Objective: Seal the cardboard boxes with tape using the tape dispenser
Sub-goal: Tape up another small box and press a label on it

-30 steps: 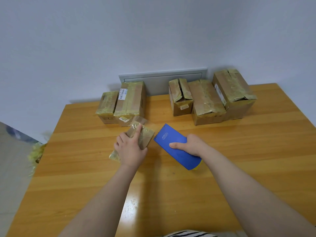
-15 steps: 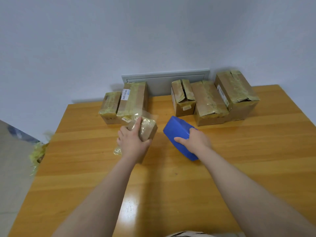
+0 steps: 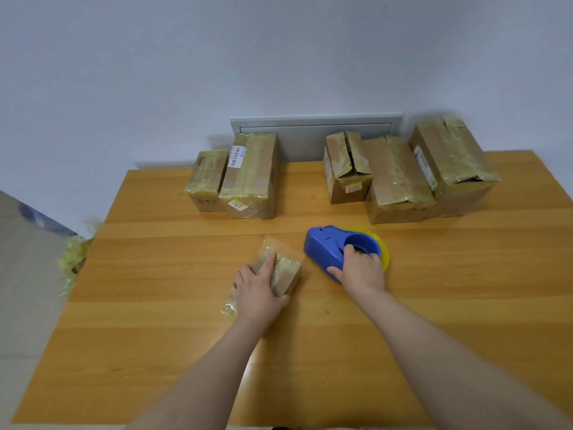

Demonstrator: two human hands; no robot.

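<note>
- Mid-table: left hand (image 3: 257, 290) grips a small box (image 3: 283, 274), index finger laid along the top, thumb round the near end. Box lies flat on the table (image 3: 465, 305).
- Just right, apart from it: right hand (image 3: 361, 273) holds the blue dispenser (image 3: 325, 249), fingers hooked into its ring.
- Step, by the look: box steadied, tape not yet on.
- Next: bring dispenser's nose onto box, pull a strip across w/ left hand bracing.
- Far edge: 2 boxes left (image 3: 248, 175), 3 right (image 3: 400, 181).

On the tabletop (image 3: 155, 305), a small box (image 3: 286, 271) sits just left of the tape dispenser (image 3: 325, 251). A pair of boxes (image 3: 251, 181) stands behind-left of it, a row of three boxes (image 3: 397, 178) behind-right.
</note>
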